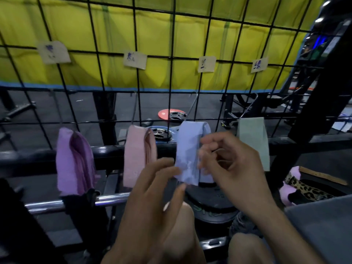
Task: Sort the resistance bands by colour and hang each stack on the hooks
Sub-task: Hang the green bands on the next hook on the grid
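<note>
Four stacks of resistance bands hang from hooks on a black wire grid (137, 73): purple (73, 161) at the left, then pink (136, 155), blue (187, 151) and grey-green (253, 141). My left hand (158, 189) is raised just left of the blue stack, fingers straight, fingertips near its lower edge. My right hand (226, 162) sits at the blue stack's right side with its fingers curled; motion blur hides whether it pinches the band.
Paper labels (135, 60) are stuck on the grid above each hook. A steel bar (76, 202) and black weight plates (211, 202) lie below. A leopard-print band (306, 189) and a pink one (294, 172) lie at the right. My knees show at the bottom.
</note>
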Tool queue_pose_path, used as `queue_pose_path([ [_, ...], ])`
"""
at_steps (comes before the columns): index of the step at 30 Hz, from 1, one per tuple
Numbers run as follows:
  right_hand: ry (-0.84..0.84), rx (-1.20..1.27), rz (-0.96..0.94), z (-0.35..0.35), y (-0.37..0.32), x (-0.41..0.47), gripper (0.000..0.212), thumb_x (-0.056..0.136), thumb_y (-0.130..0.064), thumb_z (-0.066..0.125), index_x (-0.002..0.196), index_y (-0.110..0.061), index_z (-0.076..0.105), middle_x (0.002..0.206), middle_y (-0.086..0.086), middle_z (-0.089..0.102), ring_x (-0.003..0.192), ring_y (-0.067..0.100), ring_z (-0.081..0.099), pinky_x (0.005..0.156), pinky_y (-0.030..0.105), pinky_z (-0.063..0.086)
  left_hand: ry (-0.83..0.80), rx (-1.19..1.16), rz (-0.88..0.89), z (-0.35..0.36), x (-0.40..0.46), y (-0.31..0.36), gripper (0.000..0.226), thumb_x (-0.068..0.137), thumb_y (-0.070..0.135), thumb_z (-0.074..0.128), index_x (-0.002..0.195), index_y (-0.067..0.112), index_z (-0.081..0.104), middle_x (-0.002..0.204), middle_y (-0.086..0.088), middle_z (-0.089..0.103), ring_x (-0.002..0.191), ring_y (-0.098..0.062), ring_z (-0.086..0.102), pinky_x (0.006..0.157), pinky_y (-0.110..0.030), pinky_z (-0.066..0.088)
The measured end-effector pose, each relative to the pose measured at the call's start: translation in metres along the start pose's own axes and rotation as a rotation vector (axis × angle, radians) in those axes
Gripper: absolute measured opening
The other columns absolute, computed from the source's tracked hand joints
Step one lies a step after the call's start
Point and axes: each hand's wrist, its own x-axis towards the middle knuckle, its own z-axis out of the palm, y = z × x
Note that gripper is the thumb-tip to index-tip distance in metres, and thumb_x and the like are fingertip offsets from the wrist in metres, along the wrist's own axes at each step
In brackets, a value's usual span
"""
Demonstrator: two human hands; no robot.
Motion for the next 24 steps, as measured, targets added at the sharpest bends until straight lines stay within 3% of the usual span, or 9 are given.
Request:
queue_pose_path([
  [2,-0.07,-0.034,-0.034,0.019,-0.011,-0.002,0.017,0.093,-0.018,0.07,0.106,-0.028,0.068,0.094,-0.011,0.073,0.075,0.013,0.072,0.071,0.04,0.06,0.104,0.042,-0.003,-0.021,-0.007,-0.009,0.01,0.095,0.019,0.064,0.104,0.02,0.069,0.115,0.006,0.06,0.108,-0.002,0.06,0.09,-0.016,0.046],
  [5,-0.118,-0.194,-0.03,0.049,-0.025,0.008,0.032,0.092,-0.028,0.07,0.123,-0.025,0.063,0.113,-0.017,0.07,0.065,0.004,0.066,0.077,0.005,0.044,0.201,0.079,-0.131,-0.042,-0.001,-0.026,0.016,0.098,0.01,0.061,0.111,0.019,0.063,0.112,0.006,0.059,0.103,-0.004,0.058,0.088,-0.018,0.047],
  [6,-0.132,-0.213,0.001,0.058,-0.029,0.014,0.037,0.092,-0.029,0.068,0.128,-0.024,0.06,0.115,-0.016,0.069,0.064,0.003,0.065,0.077,0.001,0.04,0.208,0.063,-0.183,-0.046,0.005,-0.028,0.02,0.099,0.011,0.059,0.115,0.024,0.06,0.111,0.01,0.059,0.1,-0.004,0.059,0.085,-0.021,0.05],
  [9,-0.196,-0.21,0.074,0.084,-0.038,0.032,0.046,0.092,-0.033,0.065,0.135,-0.024,0.053,0.112,-0.014,0.069,0.08,0.007,0.068,0.082,0.028,0.055,0.137,-0.004,-0.274,-0.051,0.032,-0.033,0.033,0.101,0.015,0.056,0.113,0.045,0.05,0.092,0.031,0.062,0.089,0.014,0.061,0.069,-0.007,0.048],
  [11,-0.236,-0.177,0.108,0.093,-0.038,0.04,0.043,0.091,-0.034,0.068,0.129,-0.02,0.055,0.101,-0.013,0.07,0.085,0.016,0.069,0.079,0.039,0.056,0.088,0.037,-0.283,-0.052,0.045,-0.039,0.028,0.101,0.017,0.057,0.119,0.037,0.053,0.077,0.032,0.059,0.078,0.021,0.059,0.063,-0.001,0.042],
  [15,-0.223,-0.11,0.163,0.095,-0.03,0.049,0.018,0.088,-0.027,0.075,0.097,-0.018,0.061,0.078,-0.004,0.069,0.069,0.015,0.063,0.066,0.032,0.051,0.04,0.001,-0.332,-0.056,0.042,-0.044,0.023,0.1,0.025,0.061,0.121,0.031,0.056,0.079,0.025,0.062,0.076,0.016,0.061,0.061,-0.008,0.049],
  [17,-0.208,-0.08,0.159,0.094,-0.024,0.05,0.017,0.088,-0.023,0.076,0.097,-0.021,0.062,0.075,-0.005,0.066,0.059,0.01,0.06,0.064,0.033,0.051,0.005,0.009,-0.332,-0.057,0.036,-0.047,0.021,0.099,0.023,0.062,0.112,0.037,0.054,0.081,0.027,0.062,0.081,0.017,0.06,0.064,-0.005,0.048],
  [21,-0.063,-0.207,0.046,0.097,-0.021,0.036,0.033,0.087,-0.026,0.076,0.115,-0.028,0.058,0.099,-0.011,0.067,0.064,0.005,0.058,0.063,0.025,0.047,-0.023,0.148,-0.237,-0.065,0.015,-0.049,0.025,0.096,0.015,0.064,0.115,0.031,0.064,0.104,0.018,0.067,0.089,0.004,0.061,0.076,-0.015,0.052],
  [24,0.054,-0.191,-0.122,0.107,-0.041,0.021,0.025,0.086,-0.018,0.073,0.103,-0.026,0.057,0.091,-0.008,0.064,0.067,0.009,0.06,0.065,0.028,0.048,0.185,0.197,-0.155,-0.09,-0.001,-0.046,0.017,0.092,0.014,0.071,0.105,0.025,0.07,0.092,0.016,0.066,0.074,-0.001,0.059,0.066,-0.014,0.048],
])
